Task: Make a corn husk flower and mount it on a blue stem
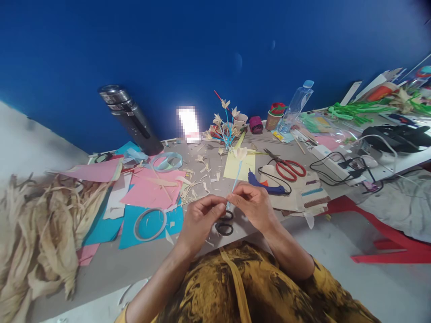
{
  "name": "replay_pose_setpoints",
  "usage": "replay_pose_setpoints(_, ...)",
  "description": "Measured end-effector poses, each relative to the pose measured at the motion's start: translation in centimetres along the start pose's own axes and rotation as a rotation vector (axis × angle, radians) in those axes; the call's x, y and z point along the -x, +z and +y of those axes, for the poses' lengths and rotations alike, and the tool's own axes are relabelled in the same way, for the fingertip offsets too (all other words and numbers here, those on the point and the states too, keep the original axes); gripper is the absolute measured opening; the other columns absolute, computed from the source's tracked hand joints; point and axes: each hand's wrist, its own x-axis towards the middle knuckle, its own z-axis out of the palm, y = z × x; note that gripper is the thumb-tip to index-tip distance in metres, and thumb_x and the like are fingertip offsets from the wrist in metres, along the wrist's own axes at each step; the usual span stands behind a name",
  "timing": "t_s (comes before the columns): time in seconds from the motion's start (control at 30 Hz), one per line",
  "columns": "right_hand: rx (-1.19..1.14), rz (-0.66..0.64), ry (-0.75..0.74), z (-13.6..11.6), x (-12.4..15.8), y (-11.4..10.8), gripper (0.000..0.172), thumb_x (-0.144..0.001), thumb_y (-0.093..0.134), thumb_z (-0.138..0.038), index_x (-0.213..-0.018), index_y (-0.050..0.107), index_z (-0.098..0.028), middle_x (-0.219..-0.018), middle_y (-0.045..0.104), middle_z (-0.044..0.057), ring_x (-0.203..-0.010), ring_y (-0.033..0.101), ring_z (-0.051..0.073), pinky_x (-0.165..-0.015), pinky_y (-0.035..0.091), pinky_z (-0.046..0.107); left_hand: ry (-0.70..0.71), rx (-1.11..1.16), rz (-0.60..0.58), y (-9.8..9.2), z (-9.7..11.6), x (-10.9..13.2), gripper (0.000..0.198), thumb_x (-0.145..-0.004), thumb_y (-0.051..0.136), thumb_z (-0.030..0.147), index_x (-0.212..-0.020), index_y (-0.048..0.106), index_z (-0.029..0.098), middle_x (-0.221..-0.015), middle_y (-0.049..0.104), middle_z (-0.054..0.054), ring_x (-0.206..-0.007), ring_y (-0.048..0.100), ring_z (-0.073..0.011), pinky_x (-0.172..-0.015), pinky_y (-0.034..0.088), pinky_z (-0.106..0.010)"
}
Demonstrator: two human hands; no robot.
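Observation:
My right hand (255,205) is closed in a pinch on the light-blue stem of a pale handmade flower (240,154), whose petals point up and away from me. Beside it, my left hand (204,220) has thumb and forefinger pressed together close to the stem's lower end; what lies between those fingertips is too small to make out. Dark-handled scissors (224,229) lie on the table just beneath both hands, partly hidden. Behind the held flower, a bunch of similar pale flowers (226,128) on blue stems stands upright.
A blue glue gun (269,185) and red-handled pliers (290,169) lie to the right. Leftward are a tape roll (150,238), pink paper (148,193), and dried husks (50,229). A dark flask (131,119), bright phone-like screen (189,124), plastic bottle (299,103) and power strip (332,163) stand farther back.

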Motion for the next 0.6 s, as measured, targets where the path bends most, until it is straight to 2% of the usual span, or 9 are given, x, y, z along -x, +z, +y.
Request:
replay_pose_setpoints(0.07,0.009,0.023,0.013,-0.1,0.0,0.1,0.027,-0.080,0.072,-0.033,-0.061,0.059,-0.018,-0.062,0.056,-0.001,-0.056,0.045,0.011,-0.053,0.035,0.025,0.019,-0.088,-0.003,0.2,-0.1,0.2,0.019,-0.068,0.078,0.025,-0.085,0.071,0.018,-0.075,0.065,0.000,-0.068,0.060,-0.0139,-0.066,0.047,-0.025)
replay_pose_setpoints(0.13,0.029,0.044,0.036,-0.1,0.0,0.3,0.028,-0.078,0.072,-0.034,-0.059,0.059,-0.018,-0.061,0.055,-0.001,-0.054,0.044,0.011,-0.051,0.034,0.025,0.090,-0.230,0.050,0.5,-0.2,0.2,0.019,-0.065,0.078,0.018,-0.081,0.068,0.019,-0.076,0.064,0.001,-0.070,0.059,-0.0138,-0.068,0.046,-0.025)
replay_pose_setpoints(0.23,0.061,0.072,0.094,-0.2,0.1,0.6,0.029,-0.076,0.072,-0.034,-0.057,0.057,-0.018,-0.058,0.053,-0.002,-0.051,0.042,0.010,-0.048,0.033,0.024,0.211,-0.373,0.142,0.9,-0.3,0.2,0.006,-0.072,0.071,0.018,-0.072,0.065,0.019,-0.074,0.064,0.001,-0.071,0.059,-0.0143,-0.071,0.046,-0.026)
replay_pose_setpoints(0.3,0.065,0.079,0.130,-0.3,0.2,0.7,0.029,-0.074,0.072,-0.034,-0.056,0.056,-0.018,-0.057,0.052,-0.003,-0.050,0.040,0.009,-0.047,0.032,0.023,0.228,-0.377,0.144,1.1,-0.3,0.2,0.008,-0.078,0.065,0.022,-0.071,0.066,0.019,-0.074,0.065,-0.001,-0.071,0.059,-0.0147,-0.071,0.046,-0.027)
replay_pose_setpoints(0.43,0.028,0.056,0.168,-0.2,0.2,0.6,0.029,-0.074,0.073,-0.035,-0.056,0.058,-0.017,-0.055,0.050,-0.004,-0.050,0.040,0.009,-0.048,0.032,0.023,0.090,-0.225,0.128,1.2,-0.3,0.1,0.016,-0.082,0.064,0.030,-0.071,0.066,0.018,-0.066,0.062,0.000,-0.060,0.054,-0.0124,-0.060,0.043,-0.025)
replay_pose_setpoints(0.6,-0.205,-0.144,0.145,0.3,0.2,0.0,0.024,-0.082,0.072,-0.040,-0.075,0.073,-0.018,-0.077,0.069,0.002,-0.070,0.059,0.015,-0.067,0.046,0.026,-0.125,0.140,0.000,1.0,-1.0,-0.2,0.021,-0.074,0.073,0.033,-0.068,0.065,0.015,-0.057,0.060,0.001,-0.053,0.052,-0.0106,-0.056,0.044,-0.023)
